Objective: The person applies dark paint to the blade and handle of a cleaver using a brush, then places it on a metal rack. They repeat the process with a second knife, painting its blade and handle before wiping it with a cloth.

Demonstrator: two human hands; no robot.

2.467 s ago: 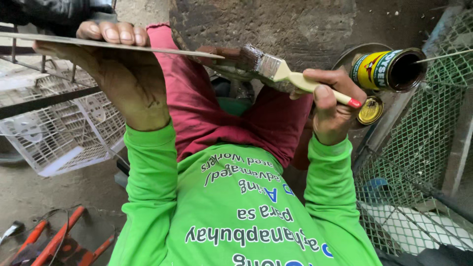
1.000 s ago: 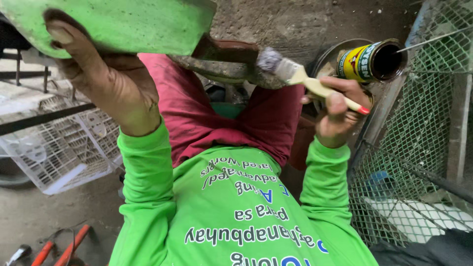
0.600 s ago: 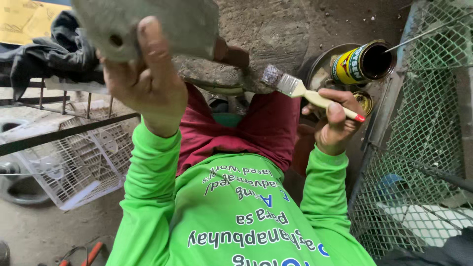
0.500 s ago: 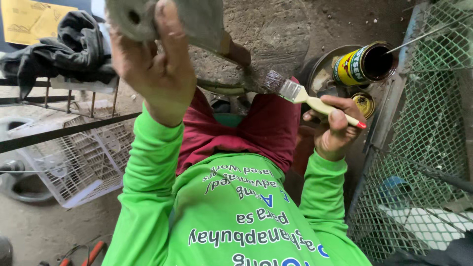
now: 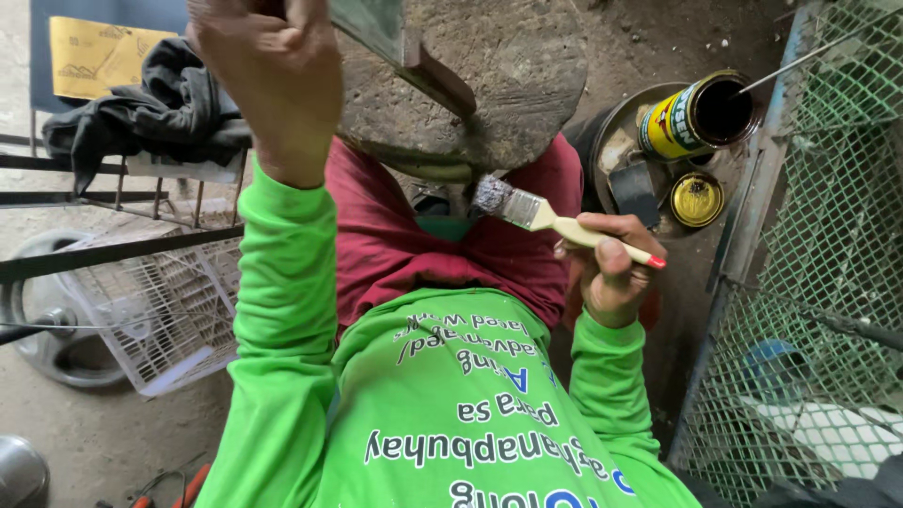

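My left hand is raised at the top of the view, shut on a flat metal piece that shows edge-on with a greenish face and runs out of frame. My right hand grips a paintbrush by its cream handle with a red tip. The grey bristles point left, below the metal piece and apart from it. An open paint can with a thin rod in it stands on a round metal tray to the right, beside a yellow lid.
A round rough block sits before my red-clad knees. Green wire mesh panels close off the right side. On the left are a white wire basket, dark metal bars, a dark cloth and a round fan grille.
My left hand has lifted the metal piece higher and turned it from flat to edge-on. The brush has come off the piece and dropped lower in my right hand.
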